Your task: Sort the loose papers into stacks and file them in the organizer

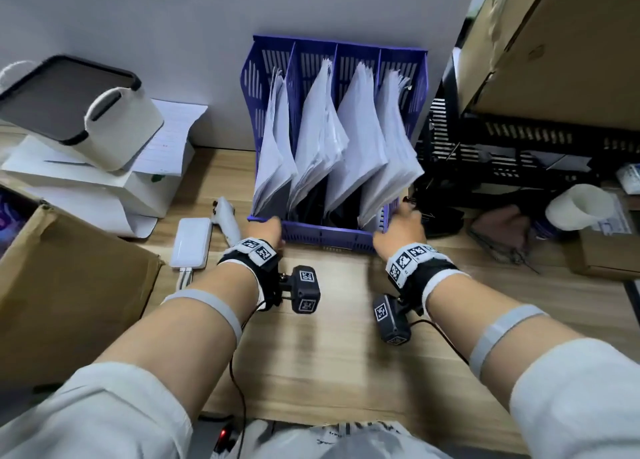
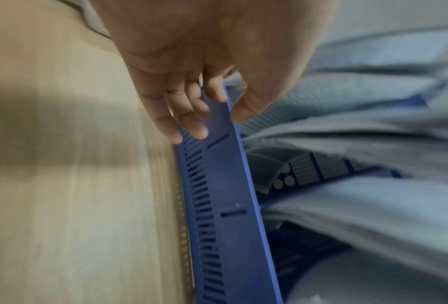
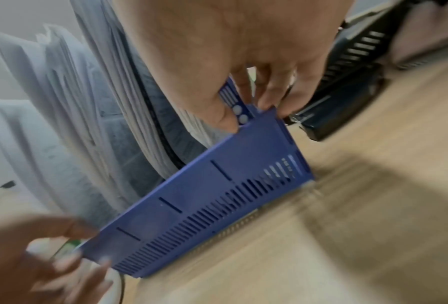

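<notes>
From my head the light is even and fairly bright, soft shadows lying under my forearms on the table (image 1: pixel 332 354), and the wide lens bends the edges. Both wrist views are dimmer and smeared with motion blur, my fingers (image 2: pixel 191 123) soft-edged.

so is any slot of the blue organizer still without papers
No: in the head view each of the four slots of the blue organizer holds a leaning stack of papers.
</notes>
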### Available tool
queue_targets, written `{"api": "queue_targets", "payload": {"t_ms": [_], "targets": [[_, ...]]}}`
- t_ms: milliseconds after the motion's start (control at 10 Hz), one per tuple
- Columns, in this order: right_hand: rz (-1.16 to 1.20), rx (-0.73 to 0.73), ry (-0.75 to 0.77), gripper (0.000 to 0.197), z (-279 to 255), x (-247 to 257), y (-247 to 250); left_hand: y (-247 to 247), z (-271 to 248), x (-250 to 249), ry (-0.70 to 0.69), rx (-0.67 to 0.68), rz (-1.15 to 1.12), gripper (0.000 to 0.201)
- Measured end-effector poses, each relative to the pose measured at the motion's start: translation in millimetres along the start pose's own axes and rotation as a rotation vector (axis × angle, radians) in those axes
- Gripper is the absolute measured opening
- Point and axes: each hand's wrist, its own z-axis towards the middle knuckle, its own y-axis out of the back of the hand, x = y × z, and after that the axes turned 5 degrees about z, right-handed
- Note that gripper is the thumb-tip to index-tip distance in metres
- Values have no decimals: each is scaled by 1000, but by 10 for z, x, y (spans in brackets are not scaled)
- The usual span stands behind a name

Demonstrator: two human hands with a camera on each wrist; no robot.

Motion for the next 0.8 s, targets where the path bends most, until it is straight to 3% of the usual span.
{"api": "queue_targets", "payload": {"t_ms": [100, 200, 300, 400, 500, 600, 700, 800], "targets": [[51, -47, -140, 50, -59, -21, -40, 6, 321, 177, 35, -88, -63, 96], [115, -69, -188, 45, -16, -18, -67, 158, -487, -201, 1, 62, -233, 68], [202, -121, -253, 42, 42, -4, -15, 106, -622, -240, -56, 74, -248, 50], [232, -153, -263, 38, 37, -30, 31, 53, -622, -193, -59, 90, -252, 66], [238, -141, -258, 35, -28, -42, 86, 79, -633, -221, -62, 116, -246, 61], [321, -143, -201, 30, -120, -12, 163, 50, -188, -31, -92, 11, -95, 74], [492, -31, -180, 8, -228, 147, 385, 169, -294, -175, -44, 12, -65, 68], [844, 195, -93, 10, -472, 409, 792, 388, -983, -371, -13, 181, -232, 20]]}}
